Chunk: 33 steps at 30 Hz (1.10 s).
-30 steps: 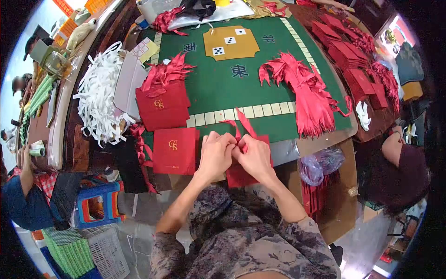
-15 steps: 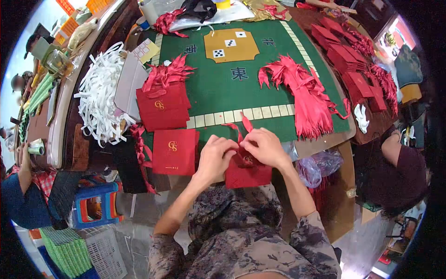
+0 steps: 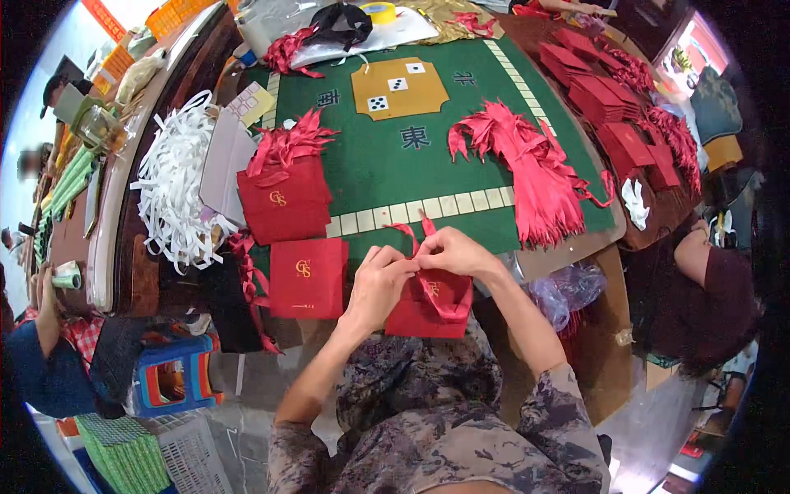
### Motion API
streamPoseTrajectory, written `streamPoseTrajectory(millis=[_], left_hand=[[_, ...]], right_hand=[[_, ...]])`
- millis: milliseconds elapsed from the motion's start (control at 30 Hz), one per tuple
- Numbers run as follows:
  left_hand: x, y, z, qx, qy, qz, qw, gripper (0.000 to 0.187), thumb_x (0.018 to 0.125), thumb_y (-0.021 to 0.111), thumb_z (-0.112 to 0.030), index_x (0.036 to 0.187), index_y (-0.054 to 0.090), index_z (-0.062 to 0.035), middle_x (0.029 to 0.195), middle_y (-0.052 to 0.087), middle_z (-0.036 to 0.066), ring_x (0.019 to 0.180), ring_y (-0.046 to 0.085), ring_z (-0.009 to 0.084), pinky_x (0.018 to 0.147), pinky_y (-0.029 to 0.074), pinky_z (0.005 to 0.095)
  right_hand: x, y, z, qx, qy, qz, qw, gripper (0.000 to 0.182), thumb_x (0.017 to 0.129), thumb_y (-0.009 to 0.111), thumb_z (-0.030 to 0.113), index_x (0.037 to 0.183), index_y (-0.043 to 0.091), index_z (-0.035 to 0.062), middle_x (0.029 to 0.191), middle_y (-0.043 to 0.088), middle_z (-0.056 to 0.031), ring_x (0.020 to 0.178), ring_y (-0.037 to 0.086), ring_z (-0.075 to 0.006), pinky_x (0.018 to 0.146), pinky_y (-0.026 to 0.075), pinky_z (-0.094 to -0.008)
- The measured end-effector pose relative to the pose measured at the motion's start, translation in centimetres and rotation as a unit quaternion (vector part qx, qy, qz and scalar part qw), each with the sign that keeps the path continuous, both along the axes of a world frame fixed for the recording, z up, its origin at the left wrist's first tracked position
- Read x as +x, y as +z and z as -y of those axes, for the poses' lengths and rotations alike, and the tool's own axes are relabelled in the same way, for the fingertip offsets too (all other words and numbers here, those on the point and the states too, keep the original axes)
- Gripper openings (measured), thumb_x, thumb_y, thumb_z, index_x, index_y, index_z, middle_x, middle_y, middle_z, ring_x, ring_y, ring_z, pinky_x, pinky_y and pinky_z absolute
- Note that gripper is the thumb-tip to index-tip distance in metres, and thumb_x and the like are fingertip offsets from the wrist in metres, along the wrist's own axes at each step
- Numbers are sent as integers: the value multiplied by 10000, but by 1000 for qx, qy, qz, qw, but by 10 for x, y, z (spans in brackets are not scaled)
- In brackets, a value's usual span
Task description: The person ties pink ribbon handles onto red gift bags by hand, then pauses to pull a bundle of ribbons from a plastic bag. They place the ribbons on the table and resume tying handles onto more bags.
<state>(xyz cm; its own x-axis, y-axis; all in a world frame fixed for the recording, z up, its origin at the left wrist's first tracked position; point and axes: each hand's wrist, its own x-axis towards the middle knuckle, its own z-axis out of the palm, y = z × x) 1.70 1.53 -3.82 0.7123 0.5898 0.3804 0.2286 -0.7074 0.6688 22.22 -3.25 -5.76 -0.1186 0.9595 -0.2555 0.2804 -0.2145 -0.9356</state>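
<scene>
A small red bag [image 3: 428, 317] with a gold emblem lies at the front edge of the green mat [image 3: 362, 177]. Red ribbon [image 3: 451, 311] loops down over its face, and two ribbon ends rise above its top. My left hand [image 3: 382, 284] pinches ribbon at the bag's top edge, its fingers closed. My right hand [image 3: 452, 251] is closed on the ribbon too, its fingertips touching those of the left. Another red bag [image 3: 306, 278] lies flat to the left. Behind it is a stack of red bags [image 3: 284, 198] topped with ribbons.
Red ribbons [image 3: 543, 189] are heaped on the mat's right. White strips [image 3: 177, 185] lie beside a pale box [image 3: 228, 160] at left. More red bags [image 3: 605, 99] cover the right table. A co-worker's arm [image 3: 695, 255] is at right, another person's hand [image 3: 47, 284] at left.
A ribbon loop now hangs across the bag's front, where it was gathered near the top before. My hands have closed together at the ribbon. The view has shifted slightly.
</scene>
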Motion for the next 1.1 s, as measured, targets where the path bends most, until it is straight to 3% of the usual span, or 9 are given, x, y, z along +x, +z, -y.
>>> streamPoseTrajectory(millis=[100,267,367,433,533,733,833,933,1100], left_hand=[[3,-3,-4,-15,41,-3,999,150,749,730,2,880,729,-70,851,631,85,824,593,280,724,507,375],[4,-3,-8,-48,20,-18,998,134,748,733,-2,870,715,-54,840,623,92,818,596,283,706,504,378],[1,-8,-11,-49,37,-72,996,148,760,740,-42,904,721,-72,873,643,92,845,609,274,719,510,375],[0,-16,-17,-45,47,-66,996,161,767,740,-54,926,723,-74,900,658,93,865,616,273,730,512,375],[1,-23,-21,-28,78,-41,996,184,806,726,-80,989,724,-80,957,693,101,902,636,267,757,515,377],[27,-11,-26,-68,134,-64,987,253,812,764,-193,1032,713,-79,915,712,87,810,651,237,745,524,364],[37,-26,-31,-57,118,-83,988,295,796,778,-198,1053,704,-72,851,726,92,749,667,233,700,532,370],[40,-26,-29,-63,122,-82,987,291,788,779,-177,1044,710,-56,796,732,101,698,689,225,667,541,349],[38,-26,-29,-239,114,-28,964,189,848,730,-110,1008,732,-10,822,741,86,737,692,124,672,538,271]], right_hand=[[-12,-10,-3,12,-105,2,994,164,768,745,189,784,761,27,667,701,-32,650,627,-89,642,488,-288],[-7,-33,-11,28,-246,11,969,205,798,726,236,794,748,32,700,708,-56,673,638,-92,648,499,-301],[0,-18,-9,50,-235,41,970,224,832,710,250,823,738,28,698,693,-84,661,646,-132,635,492,-315],[1,-15,-3,148,-281,104,942,238,858,698,265,879,727,30,712,675,-124,647,651,-189,622,484,-334],[11,-4,7,178,-296,168,923,241,872,690,276,906,718,39,717,661,-146,643,651,-246,615,478,-350],[-2,-4,4,115,-224,184,950,214,819,717,257,876,715,50,774,703,-115,727,691,-283,651,515,-404],[-9,-11,-2,146,-205,276,928,172,780,735,193,860,693,47,792,708,-124,765,693,-321,671,523,-440],[-11,-11,-3,131,-214,272,929,147,777,735,167,855,699,47,795,708,-129,782,692,-329,684,522,-452],[-6,-16,7,150,-237,166,945,140,864,663,141,941,613,36,829,672,-134,784,655,-315,707,499,-421]])
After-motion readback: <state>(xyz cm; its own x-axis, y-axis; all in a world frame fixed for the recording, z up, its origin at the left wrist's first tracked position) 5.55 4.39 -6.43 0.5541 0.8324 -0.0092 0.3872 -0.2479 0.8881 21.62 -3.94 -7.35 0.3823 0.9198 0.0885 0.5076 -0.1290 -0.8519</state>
